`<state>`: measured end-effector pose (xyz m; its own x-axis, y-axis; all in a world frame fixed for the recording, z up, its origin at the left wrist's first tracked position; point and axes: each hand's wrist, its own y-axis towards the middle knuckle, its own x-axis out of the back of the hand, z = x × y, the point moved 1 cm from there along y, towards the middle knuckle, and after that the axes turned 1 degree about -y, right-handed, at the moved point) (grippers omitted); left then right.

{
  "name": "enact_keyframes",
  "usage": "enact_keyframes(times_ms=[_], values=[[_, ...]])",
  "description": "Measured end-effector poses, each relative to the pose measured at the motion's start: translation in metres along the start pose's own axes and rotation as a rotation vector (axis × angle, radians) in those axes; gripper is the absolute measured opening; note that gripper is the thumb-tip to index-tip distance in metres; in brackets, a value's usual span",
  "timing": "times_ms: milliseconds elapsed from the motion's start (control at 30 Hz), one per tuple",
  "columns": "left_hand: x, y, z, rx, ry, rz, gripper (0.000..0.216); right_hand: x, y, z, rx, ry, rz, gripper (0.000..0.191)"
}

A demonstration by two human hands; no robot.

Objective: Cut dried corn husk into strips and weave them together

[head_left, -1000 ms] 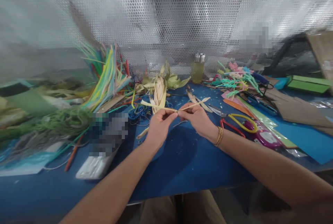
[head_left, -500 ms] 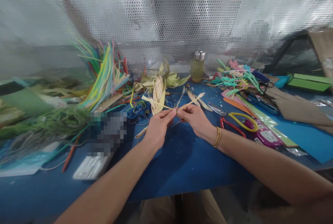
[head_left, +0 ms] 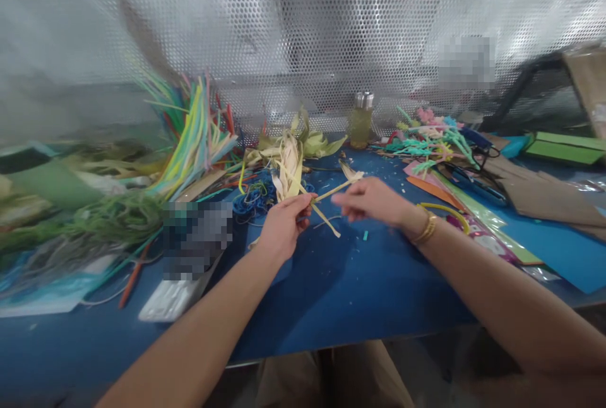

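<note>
My left hand (head_left: 283, 226) is closed in a pinch on pale dried husk strips (head_left: 331, 192) that cross one another just above the blue table (head_left: 331, 294). One strip points up and right, another hangs down to the right. My right hand (head_left: 372, 201) hovers just right of the strips, a gold bangle on its wrist. It is smeared by motion, its fingers loosely curled, and it does not clearly touch the strips. Behind the hands lies a heap of corn husks (head_left: 291, 155).
A bundle of coloured straws (head_left: 194, 136) fans up at left beside green fibre (head_left: 108, 222). A small jar (head_left: 361, 120) stands at the back. Scissors with a yellow handle (head_left: 449, 213), coloured paper and pipe-cleaner figures (head_left: 426, 139) lie right. A perforated metal screen closes the back.
My right hand has let go of the strips and drawn away to the right. The left hand keeps its pinch, and one strip now hangs down to the right.
</note>
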<state>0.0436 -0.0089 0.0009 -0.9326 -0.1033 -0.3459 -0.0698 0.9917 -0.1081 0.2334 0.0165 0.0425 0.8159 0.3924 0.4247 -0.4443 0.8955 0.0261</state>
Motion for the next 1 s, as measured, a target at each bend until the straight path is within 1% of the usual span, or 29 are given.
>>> enact_keyframes(times_ms=[33, 67, 100, 133, 167, 200, 233, 300, 367, 433, 500, 567, 633, 700, 833, 933, 1000], values=[[0.0, 0.0, -0.001, 0.003, 0.034, 0.005, 0.029, 0.011, -0.001, 0.004, 0.059, -0.032, -0.145, 0.047], [-0.001, -0.001, -0.001, 0.005, 0.072, 0.017, 0.029, 0.019, -0.002, 0.009, 0.149, -0.085, -0.334, 0.05], [-0.003, -0.002, -0.001, 0.008, 0.112, 0.037, 0.029, 0.024, -0.003, 0.012, 0.246, -0.183, -0.479, 0.048], [-0.005, -0.004, -0.001, 0.011, 0.15, 0.062, 0.03, 0.024, -0.003, 0.015, 0.33, -0.298, -0.553, 0.042], [-0.008, -0.006, -0.001, 0.013, 0.184, 0.088, 0.03, 0.022, -0.002, 0.016, 0.398, -0.408, -0.568, 0.035], [-0.011, -0.008, -0.001, 0.016, 0.212, 0.114, 0.031, 0.017, -0.001, 0.017, 0.438, -0.506, -0.509, 0.028], [-0.013, -0.01, -0.001, 0.018, 0.237, 0.136, 0.031, 0.011, 0.0, 0.016, 0.443, -0.565, -0.44, 0.022], [-0.016, -0.013, -0.001, 0.019, 0.273, 0.164, 0.031, -0.002, 0.003, 0.014, 0.396, -0.559, -0.28, 0.018], [-0.017, -0.015, -0.001, 0.037, 0.292, 0.178, 0.031, -0.011, 0.005, 0.011, 0.306, -0.41, -0.154, 0.019], [-0.016, -0.015, -0.002, 0.073, 0.3, 0.189, 0.029, -0.016, 0.006, 0.009, 0.213, -0.211, -0.088, 0.02], [-0.015, -0.014, -0.001, 0.109, 0.296, 0.193, 0.028, -0.019, 0.009, 0.006, 0.148, -0.065, -0.091, 0.021], [-0.015, -0.014, 0.0, 0.124, 0.283, 0.186, 0.025, -0.022, 0.011, 0.002, 0.122, 0.0, -0.153, 0.019], [-0.015, -0.014, 0.001, 0.124, 0.275, 0.18, 0.022, -0.024, 0.014, -0.001, 0.118, 0.013, -0.231, 0.017], [-0.016, -0.016, 0.002, 0.117, 0.281, 0.189, 0.02, -0.026, 0.016, -0.005, 0.123, -0.003, -0.281, 0.016], [-0.018, -0.021, 0.0, 0.101, 0.325, 0.202, 0.022, -0.03, 0.019, -0.01, 0.168, -0.079, -0.321, 0.018], [-0.018, -0.023, -0.002, 0.093, 0.359, 0.191, 0.022, -0.027, 0.02, -0.01, 0.24, -0.175, -0.316, 0.018], [-0.017, -0.022, -0.002, 0.084, 0.352, 0.179, 0.024, -0.02, 0.018, -0.006, 0.307, -0.278, -0.32, 0.017]])
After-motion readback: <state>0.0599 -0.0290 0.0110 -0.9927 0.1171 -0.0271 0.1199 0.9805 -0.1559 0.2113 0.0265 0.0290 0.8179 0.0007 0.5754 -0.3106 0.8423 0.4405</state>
